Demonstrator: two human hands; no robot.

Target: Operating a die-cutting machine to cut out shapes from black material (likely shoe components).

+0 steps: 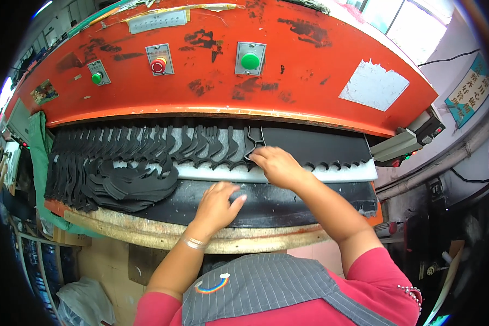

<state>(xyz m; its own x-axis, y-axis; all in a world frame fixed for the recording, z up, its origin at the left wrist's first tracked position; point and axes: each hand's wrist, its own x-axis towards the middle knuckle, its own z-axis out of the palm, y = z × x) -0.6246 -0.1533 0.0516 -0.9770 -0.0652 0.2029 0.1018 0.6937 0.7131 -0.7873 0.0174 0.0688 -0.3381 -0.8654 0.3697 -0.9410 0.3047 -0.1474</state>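
Observation:
My right hand (280, 166) grips the near end of a narrow, curved metal cutting die (256, 137). The die stands on a black foam-like sheet (315, 144), whose near edge is scalloped. Left of the die, the sheet is cut into a row of curved strips, with white board (228, 173) showing between them. My left hand (216, 205) hovers over the black work surface (271, 204), fingers apart and nothing in them. A pile of cut black curved pieces (130, 187) lies to its left.
A large orange press beam (212, 87) spans the far side, just above the sheet. On it sit a red button (158, 66) and a green button (250, 61). A worn pale rail (146, 232) edges the table nearest me. Green cloth (39, 163) hangs at the left.

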